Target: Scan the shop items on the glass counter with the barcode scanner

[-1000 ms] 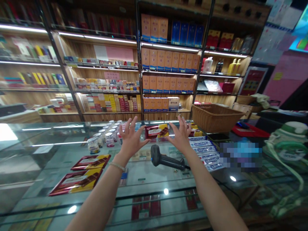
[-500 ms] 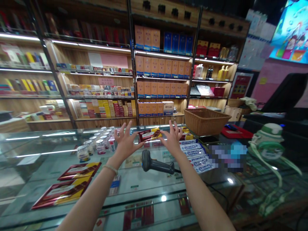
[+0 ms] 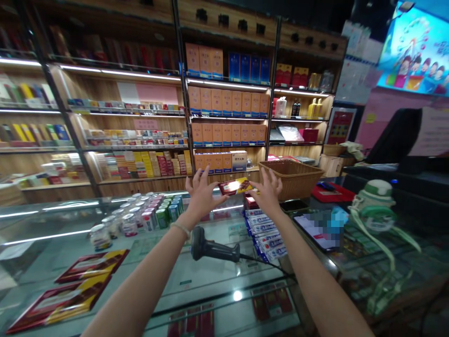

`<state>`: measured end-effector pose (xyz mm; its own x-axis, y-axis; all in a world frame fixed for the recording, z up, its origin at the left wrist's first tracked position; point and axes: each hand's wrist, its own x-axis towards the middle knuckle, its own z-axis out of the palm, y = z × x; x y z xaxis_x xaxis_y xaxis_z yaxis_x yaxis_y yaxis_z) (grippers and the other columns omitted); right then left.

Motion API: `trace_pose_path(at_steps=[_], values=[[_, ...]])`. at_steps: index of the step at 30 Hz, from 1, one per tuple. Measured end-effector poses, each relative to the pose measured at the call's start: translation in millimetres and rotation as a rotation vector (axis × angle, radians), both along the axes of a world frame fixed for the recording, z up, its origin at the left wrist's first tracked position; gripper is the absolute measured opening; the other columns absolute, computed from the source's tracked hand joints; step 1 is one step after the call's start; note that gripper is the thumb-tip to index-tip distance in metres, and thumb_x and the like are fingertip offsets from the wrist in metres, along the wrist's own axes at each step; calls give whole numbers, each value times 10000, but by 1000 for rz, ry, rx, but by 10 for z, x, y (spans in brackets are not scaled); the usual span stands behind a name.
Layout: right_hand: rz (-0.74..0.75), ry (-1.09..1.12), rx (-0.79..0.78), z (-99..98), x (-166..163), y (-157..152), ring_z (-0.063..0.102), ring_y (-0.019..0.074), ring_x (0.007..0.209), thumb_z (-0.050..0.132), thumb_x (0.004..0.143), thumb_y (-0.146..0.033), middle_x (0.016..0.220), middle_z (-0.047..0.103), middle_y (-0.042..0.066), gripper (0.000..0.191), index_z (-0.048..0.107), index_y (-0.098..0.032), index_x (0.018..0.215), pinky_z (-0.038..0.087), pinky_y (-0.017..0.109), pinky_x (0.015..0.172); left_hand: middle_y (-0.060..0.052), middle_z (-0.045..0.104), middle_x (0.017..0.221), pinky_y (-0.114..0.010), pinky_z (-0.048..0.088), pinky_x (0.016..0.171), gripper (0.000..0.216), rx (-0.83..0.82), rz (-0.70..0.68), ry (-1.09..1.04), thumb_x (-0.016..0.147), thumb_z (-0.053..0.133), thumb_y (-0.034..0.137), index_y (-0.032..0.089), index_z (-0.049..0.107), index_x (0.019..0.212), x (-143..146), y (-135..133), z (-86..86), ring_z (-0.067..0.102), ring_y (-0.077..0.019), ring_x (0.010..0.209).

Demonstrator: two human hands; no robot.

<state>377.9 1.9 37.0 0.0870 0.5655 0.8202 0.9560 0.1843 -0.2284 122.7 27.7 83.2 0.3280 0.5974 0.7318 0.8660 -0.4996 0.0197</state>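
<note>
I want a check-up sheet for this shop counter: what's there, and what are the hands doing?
Surface: glass counter, goods showing underneath.
Job's things: red-and-yellow pack between both hands, above the counter.
Clutter: scanner, small jars, blue-white boxes, flat packs, wicker basket, green bottle.
Grippers: left hand and right hand, fingers spread, at the pack's ends.
Cables: scanner cable trails right.
Surroundings: shelves of boxed goods behind.

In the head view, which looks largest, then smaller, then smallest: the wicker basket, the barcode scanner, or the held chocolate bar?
1. wicker basket
2. barcode scanner, though it lies nearer the camera, which enlarges it
3. chocolate bar
</note>
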Motion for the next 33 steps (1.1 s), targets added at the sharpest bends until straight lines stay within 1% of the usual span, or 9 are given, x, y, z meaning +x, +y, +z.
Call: trace_pose_path(at_steps=[5, 9, 12, 18, 23, 28, 33], values=[[-69, -16, 5, -51, 438, -81, 173, 354, 1536, 615, 961, -443, 1680, 306, 72, 284, 768, -325, 1170, 124, 695, 1173, -111, 222, 1716, -696, 63, 1229, 552, -50, -49, 22, 784, 713, 670, 253, 774, 1140, 472, 43, -41, 179, -418, 1561], [-117, -11, -29, -91, 652, -118, 164, 357, 1537, 608, 966, -423, 1686, 291, 74, 291, 758, -323, 1196, 139, 692, 1173, -94, 215, 1719, -700, 72, 1230, 547, -87, -63, 32, 822, 651, 693, 259, 774, 1131, 749, 103, -80, 173, -399, 1565], [-147, -16, -53, -122, 762, -90, 159, 358, 1538, 612, 964, -417, 1686, 290, 71, 288, 757, -330, 1197, 131, 697, 1174, -83, 219, 1719, -691, 72, 1237, 552, -117, -64, 36, 815, 655, 699, 265, 773, 1135, 893, 171, -99, 176, -397, 1563], [-189, -96, -31, -217, 896, 69, 191, 359, 1536, 644, 949, -399, 1660, 346, 101, 242, 784, -301, 1121, 97, 716, 1178, -96, 208, 1721, -688, 69, 1236, 543, -198, -60, 73, 816, 657, 695, 270, 775, 1133, 1090, 384, -191, 159, -383, 1571], [-194, -169, -32, -331, 966, 227, 202, 356, 1537, 699, 916, -378, 1655, 362, 98, 179, 800, -294, 1039, 81, 710, 1189, -107, 192, 1724, -694, 84, 1229, 561, -273, -35, 106, 823, 623, 733, 286, 777, 1124, 1199, 557, -328, 148, -376, 1579], [-193, -236, -13, -480, 1022, 341, 209, 350, 1537, 717, 902, -362, 1643, 390, 86, 146, 803, -290, 994, 42, 708, 1199, -77, 224, 1718, -687, 87, 1232, 543, -329, -21, 135, 814, 624, 743, 293, 781, 1074, 1267, 685, -477, 150, -386, 1576], [-198, -271, -51, -619, 1054, 401, 225, 349, 1536, 726, 896, -335, 1645, 391, 72, 128, 805, -293, 987, 9, 704, 1206, -87, 225, 1717, -701, 94, 1219, 558, -374, -19, 162, 827, 600, 749, 314, 760, 1137, 1329, 781, -631, 138, -381, 1578]])
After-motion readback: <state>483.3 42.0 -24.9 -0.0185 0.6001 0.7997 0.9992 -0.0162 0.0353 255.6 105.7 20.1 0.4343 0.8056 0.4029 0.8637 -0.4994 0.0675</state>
